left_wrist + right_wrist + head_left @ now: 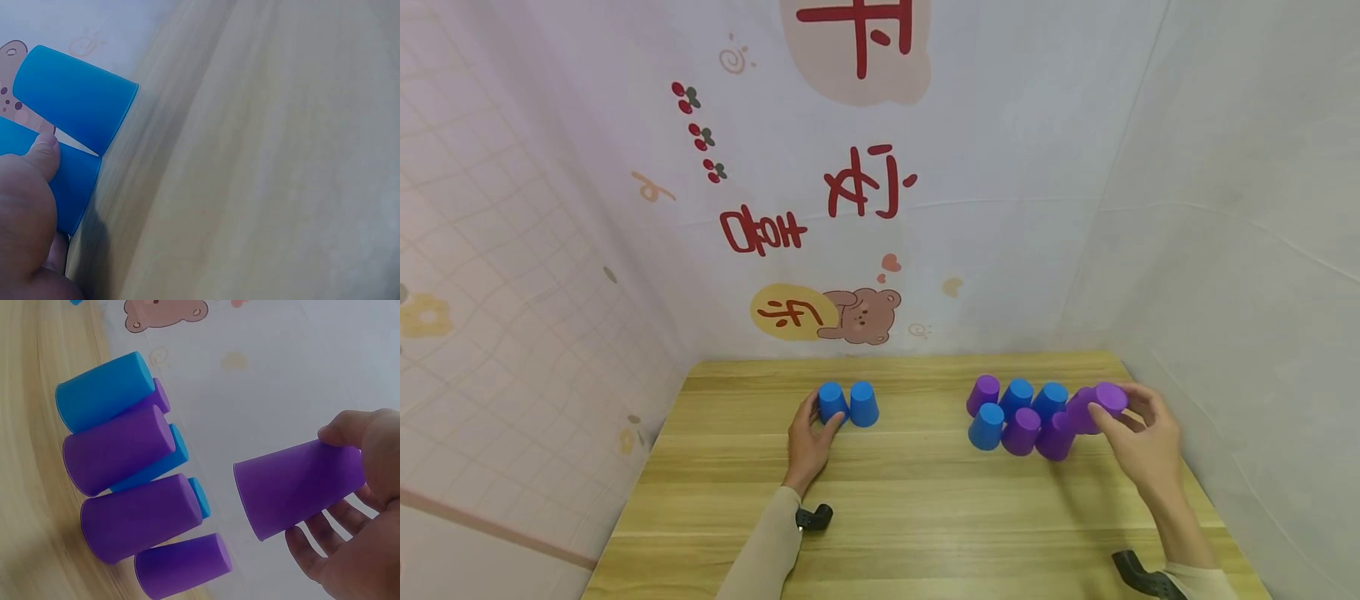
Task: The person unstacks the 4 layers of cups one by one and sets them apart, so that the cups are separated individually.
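My left hand (807, 446) grips an upside-down blue cup (831, 403) standing on the table, thumb on its near side. A second blue cup (864, 405) stands right beside it, rim against rim in the left wrist view. At the right, my right hand (1146, 442) holds a purple cup (300, 487) raised off the table, mouth down, with the thumb on one side and fingers on the other. Close by stand several upside-down cups in two rows: a blue cup (106, 392) and purple cups (140, 519) in front, blue and purple ones behind, including a purple cup (184, 565) at the right end.
The wooden table (925, 517) meets a white printed cloth wall (1015, 250) just behind the cups. Another cloth wall (1262, 292) rises at the right. A stretch of bare tabletop lies between the two cup groups.
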Action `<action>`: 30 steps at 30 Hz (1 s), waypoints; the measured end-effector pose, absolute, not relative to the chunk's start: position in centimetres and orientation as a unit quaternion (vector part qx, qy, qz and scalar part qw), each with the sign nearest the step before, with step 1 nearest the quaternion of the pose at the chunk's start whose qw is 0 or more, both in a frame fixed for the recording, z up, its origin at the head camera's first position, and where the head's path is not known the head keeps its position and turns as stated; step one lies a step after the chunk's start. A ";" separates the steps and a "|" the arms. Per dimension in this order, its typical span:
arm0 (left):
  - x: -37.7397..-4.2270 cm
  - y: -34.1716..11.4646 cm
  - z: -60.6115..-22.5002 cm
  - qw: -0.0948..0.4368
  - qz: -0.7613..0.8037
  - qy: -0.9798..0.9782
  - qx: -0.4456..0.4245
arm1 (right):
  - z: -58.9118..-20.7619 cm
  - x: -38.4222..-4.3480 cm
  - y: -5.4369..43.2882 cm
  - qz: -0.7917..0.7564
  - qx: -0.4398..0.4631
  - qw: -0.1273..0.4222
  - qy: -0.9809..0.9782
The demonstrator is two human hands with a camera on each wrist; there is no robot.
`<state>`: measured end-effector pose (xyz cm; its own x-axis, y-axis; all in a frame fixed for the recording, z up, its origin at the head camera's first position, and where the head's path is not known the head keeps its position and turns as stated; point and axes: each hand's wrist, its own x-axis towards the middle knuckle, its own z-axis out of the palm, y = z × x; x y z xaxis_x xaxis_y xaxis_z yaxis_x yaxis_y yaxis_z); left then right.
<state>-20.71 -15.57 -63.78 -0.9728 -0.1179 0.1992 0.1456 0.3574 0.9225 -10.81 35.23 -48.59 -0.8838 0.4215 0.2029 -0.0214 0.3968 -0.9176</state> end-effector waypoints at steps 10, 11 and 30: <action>-20.6 -15.6 -63.8 0.117 -0.570 -0.813 -0.015 | -49.4 -10.6 36.6 0.536 -0.170 0.206 -0.801; -20.6 -15.6 -63.8 0.118 -0.569 -0.814 -0.015 | -49.5 -10.6 36.7 0.535 -0.173 0.206 -0.801; -20.6 -15.6 -63.9 0.118 -0.568 -0.814 -0.014 | -53.8 -10.7 37.7 0.494 -0.239 0.181 -0.816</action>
<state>-20.65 -15.62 -63.91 -0.9717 -0.1117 0.2083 0.1569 0.3546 0.9218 -10.66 37.66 -53.81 -0.8207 0.5682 0.0595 0.2112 0.3986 -0.8925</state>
